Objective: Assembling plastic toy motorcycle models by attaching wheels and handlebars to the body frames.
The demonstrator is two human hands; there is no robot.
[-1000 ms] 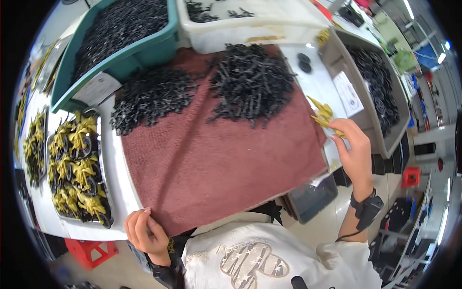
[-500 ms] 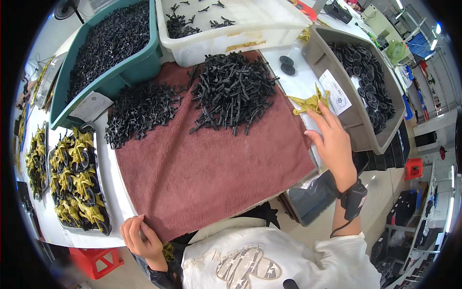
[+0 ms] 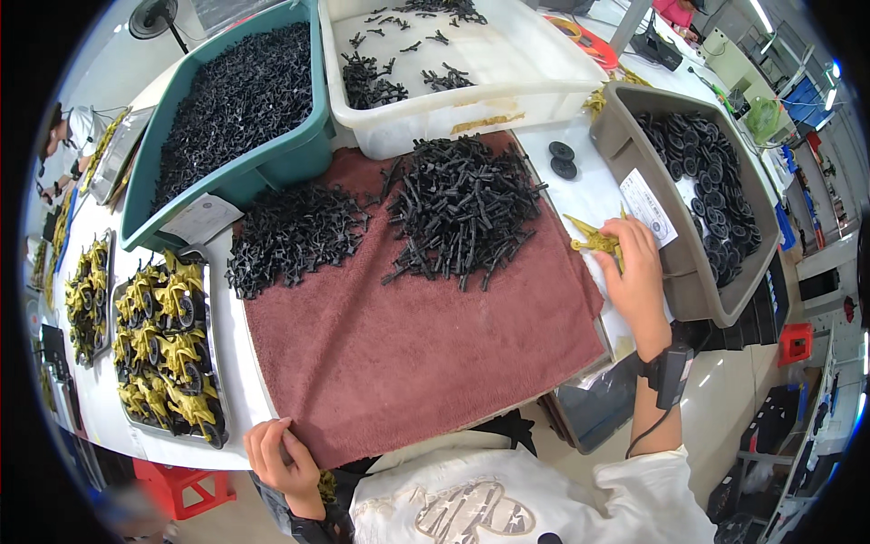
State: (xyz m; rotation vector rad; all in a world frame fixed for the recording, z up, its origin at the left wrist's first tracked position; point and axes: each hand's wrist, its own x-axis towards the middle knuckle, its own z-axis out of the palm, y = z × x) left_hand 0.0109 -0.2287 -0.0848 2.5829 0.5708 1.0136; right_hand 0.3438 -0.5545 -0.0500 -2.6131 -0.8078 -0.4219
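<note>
My right hand (image 3: 636,281) has its fingers closed on a yellow toy motorcycle body (image 3: 594,239), which lies on the white tabletop just right of the reddish-brown towel. Part of that body is hidden under the fingers. At the towel's near left corner rests my left hand (image 3: 283,461), its fingers loosely bent, thumb a little apart, with nothing visible in it. On the towel (image 3: 435,354) lie a heap of black ribbed rod-shaped parts (image 3: 462,208) and a flatter heap of small black forked parts (image 3: 294,236). Two black toy wheels (image 3: 563,160) lie beyond the yellow body.
A brown bin (image 3: 625,136) of black wheels stands right. A teal bin (image 3: 299,159) full of small black parts and a white bin (image 3: 480,107) with scattered ones stand behind the towel. Trays of yellow toy motorcycles (image 3: 163,340) sit left. A red stool (image 3: 186,490) is below.
My right fingers have closed around the yellow body, and it now sits lower and partly covered. The whole view has shifted slightly; my left hand stays at the towel corner.
</note>
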